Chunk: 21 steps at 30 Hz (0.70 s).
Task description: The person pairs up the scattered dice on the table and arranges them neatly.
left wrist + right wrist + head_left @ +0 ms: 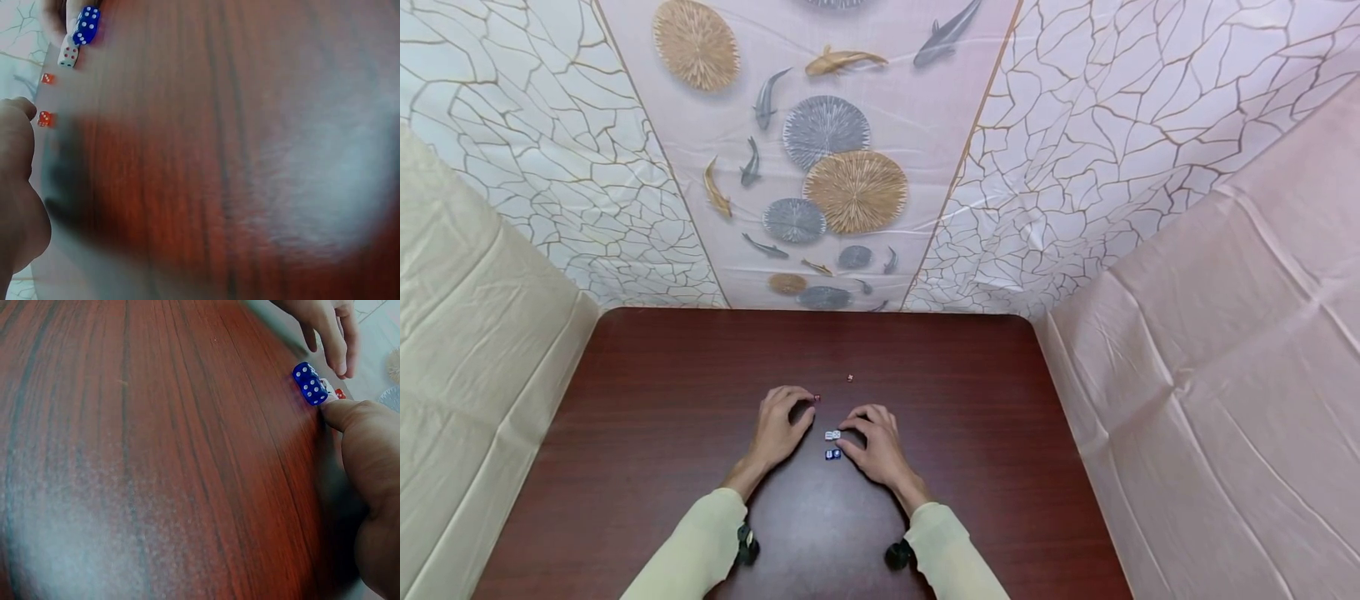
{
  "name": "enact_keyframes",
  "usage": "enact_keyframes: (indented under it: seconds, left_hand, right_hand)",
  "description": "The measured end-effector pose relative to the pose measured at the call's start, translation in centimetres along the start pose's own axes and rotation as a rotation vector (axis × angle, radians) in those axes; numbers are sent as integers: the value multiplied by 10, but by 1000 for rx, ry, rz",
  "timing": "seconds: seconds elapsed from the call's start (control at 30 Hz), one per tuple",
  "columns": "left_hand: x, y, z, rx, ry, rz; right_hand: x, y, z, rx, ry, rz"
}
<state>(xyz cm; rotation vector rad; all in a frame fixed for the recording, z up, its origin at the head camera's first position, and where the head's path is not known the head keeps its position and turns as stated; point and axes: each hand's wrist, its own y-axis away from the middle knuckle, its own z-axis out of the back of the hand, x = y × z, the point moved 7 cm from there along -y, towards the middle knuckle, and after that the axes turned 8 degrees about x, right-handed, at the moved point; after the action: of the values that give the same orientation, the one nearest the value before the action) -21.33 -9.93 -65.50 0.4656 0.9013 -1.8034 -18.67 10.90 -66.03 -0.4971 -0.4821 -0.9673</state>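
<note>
Two white dice (829,435) sit side by side on the table. My right hand (876,446) pinches the right-hand one, thumb on the near side and index finger on the far side. Just nearer to me is a pair of blue dice (832,454), side by side, close to the right thumb. My left hand (782,427) is left of the dice, its fingers bent and thumb apart. The left index fingertip is right at a small red die (44,119). Another red die (850,378) lies farther back, beyond both hands.
The dark red-brown wooden table (662,375) has a glossy light patch near me. Behind it hangs a patterned cloth (856,192) with fish and round leaf shapes. Beige cloth walls (1210,350) stand at both sides.
</note>
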Motion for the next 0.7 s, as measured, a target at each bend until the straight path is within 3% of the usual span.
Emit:
enact_keyframes:
  seconds: [0.3,0.7]
  left_hand:
    - [7,-9,-6,107,-52,72]
    - [11,-16,-13,98,-78,85]
  right_hand:
    - [-3,-1,-2,39,-33,-33]
    - [-2,0,-1,22,-22,-20]
